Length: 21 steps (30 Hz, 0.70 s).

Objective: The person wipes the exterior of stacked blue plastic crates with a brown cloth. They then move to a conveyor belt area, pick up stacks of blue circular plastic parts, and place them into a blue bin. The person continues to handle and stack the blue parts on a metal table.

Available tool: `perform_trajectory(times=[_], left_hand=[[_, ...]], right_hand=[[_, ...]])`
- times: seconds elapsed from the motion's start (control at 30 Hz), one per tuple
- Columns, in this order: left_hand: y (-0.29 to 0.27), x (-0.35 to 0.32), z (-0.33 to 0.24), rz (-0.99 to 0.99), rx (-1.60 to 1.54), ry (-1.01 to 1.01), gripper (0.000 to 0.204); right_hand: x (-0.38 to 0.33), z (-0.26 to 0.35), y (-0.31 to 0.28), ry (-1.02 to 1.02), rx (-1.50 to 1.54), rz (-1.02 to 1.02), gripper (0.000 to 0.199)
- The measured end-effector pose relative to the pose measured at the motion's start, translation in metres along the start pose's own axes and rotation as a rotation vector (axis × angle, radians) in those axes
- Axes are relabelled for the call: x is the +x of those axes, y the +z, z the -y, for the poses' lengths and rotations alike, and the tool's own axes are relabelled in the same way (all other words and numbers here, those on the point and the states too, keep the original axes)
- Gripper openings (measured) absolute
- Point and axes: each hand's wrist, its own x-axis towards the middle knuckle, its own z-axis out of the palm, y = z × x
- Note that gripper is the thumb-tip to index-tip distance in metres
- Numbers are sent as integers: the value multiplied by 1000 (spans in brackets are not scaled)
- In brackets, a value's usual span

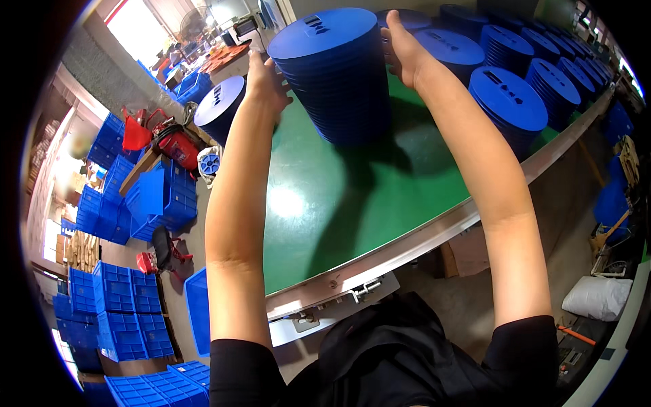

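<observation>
Metal table edge (407, 247) is close to the body | bare green top (325, 203) leaves room before the tall stack of blue discs (336, 78) | left hand (266, 85) and right hand (401, 51) press flat on its sides, arms straight | more stacks (508, 102) behind, maybe touching.

disc stack (336, 74) on table (339, 203) | more stacks (508, 102) right | crates (122, 312) left, on floor
</observation>
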Motion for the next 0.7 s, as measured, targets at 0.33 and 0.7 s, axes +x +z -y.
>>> perform_trajectory(times=[0.33,0.7], left_hand=[[-19,22,95,106,-33,-9,97],[1,-55,67,127,-168,-39,88]], right_hand=[[28,-86,-36,300,40,123,93],[-41,-54,3,188,177,304,82]])
